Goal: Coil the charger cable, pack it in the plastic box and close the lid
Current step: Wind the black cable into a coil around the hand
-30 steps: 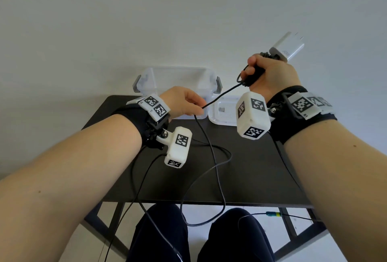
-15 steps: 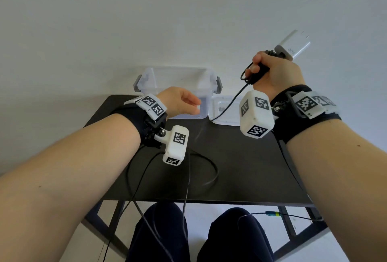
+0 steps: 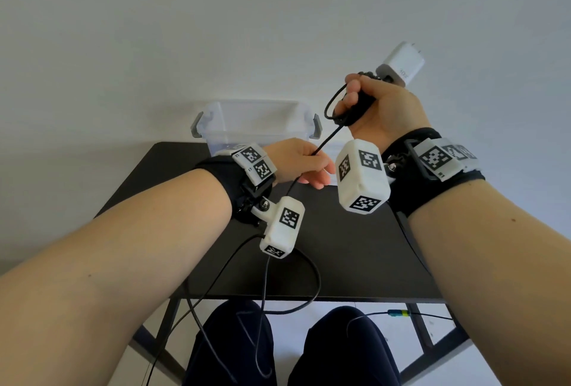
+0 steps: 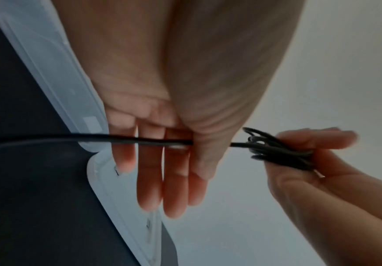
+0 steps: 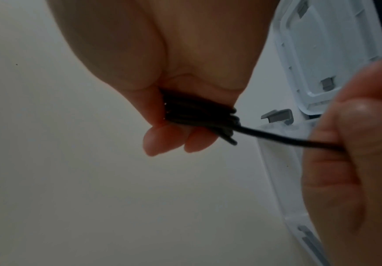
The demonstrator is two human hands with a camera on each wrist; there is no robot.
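My right hand (image 3: 370, 107) is raised above the table and grips several black loops of the charger cable (image 3: 346, 107), with the white charger plug (image 3: 401, 64) sticking up behind it. In the right wrist view the loops (image 5: 199, 111) lie under the curled fingers (image 5: 162, 140). A taut strand (image 3: 327, 140) runs down to my left hand (image 3: 302, 163), which pinches the cable (image 4: 151, 141) between thumb and fingers in front of the clear plastic box (image 3: 256, 126). The loose rest of the cable (image 3: 312, 277) trails over the table's front edge.
The box stands open at the back of the small black table (image 3: 355, 246), against a white wall. Its lid (image 4: 55, 75) lies flat on the table right of it, mostly hidden in the head view. My knees (image 3: 234, 345) are below the table's front edge.
My left hand moved right and took hold of the cable strand below the right hand. The right hand stayed raised with the loops. The slack on the table has shifted.
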